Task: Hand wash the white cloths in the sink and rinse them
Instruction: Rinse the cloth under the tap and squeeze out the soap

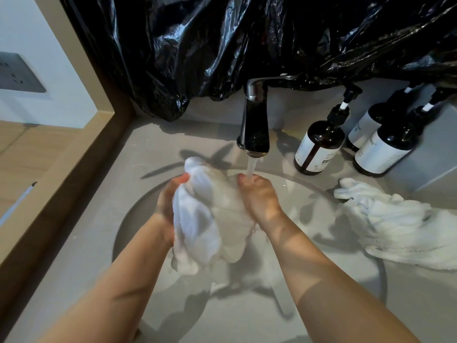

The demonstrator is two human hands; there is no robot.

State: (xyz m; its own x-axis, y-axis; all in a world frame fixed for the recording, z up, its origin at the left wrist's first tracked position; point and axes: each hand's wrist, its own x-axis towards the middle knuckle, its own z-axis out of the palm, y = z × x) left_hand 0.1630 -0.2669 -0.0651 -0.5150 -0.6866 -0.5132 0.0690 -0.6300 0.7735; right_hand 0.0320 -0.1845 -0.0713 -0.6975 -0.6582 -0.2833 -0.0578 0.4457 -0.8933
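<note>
Right, up top a big sheet of crinkled black plastic (247, 33) hangs across the whole back wall, its lower edge drooping just behind the tap. Below it the grey countertop (99, 238) spreads wide, bordered on the left by a wooden frame (81, 149). Set into the counter is the round sink (304, 191), and that is where the action is. Off to the right, a second white cloth (395, 226) lies crumpled on the counter, one end reaching the basin's rim, well apart from both hands. Over the basin, the white cloth (202, 219) is bunched up and wet, held in the air between the two hands, its lower folds hanging towards the bowl. The dark tap (256, 120) stands at the back of the sink and it is running: a stream of water (251, 167) drops straight onto the fingertips of the right hand and the cloth's top edge. Three dark pump bottles (319, 147) with white labels stand close together on the counter, right of the tap. The left hand (168, 201) has its fingers curled round the cloth's left side, thumb pressed on top. The right hand (259, 196) grips the cloth's right side, fingers folded into the fabric.
</note>
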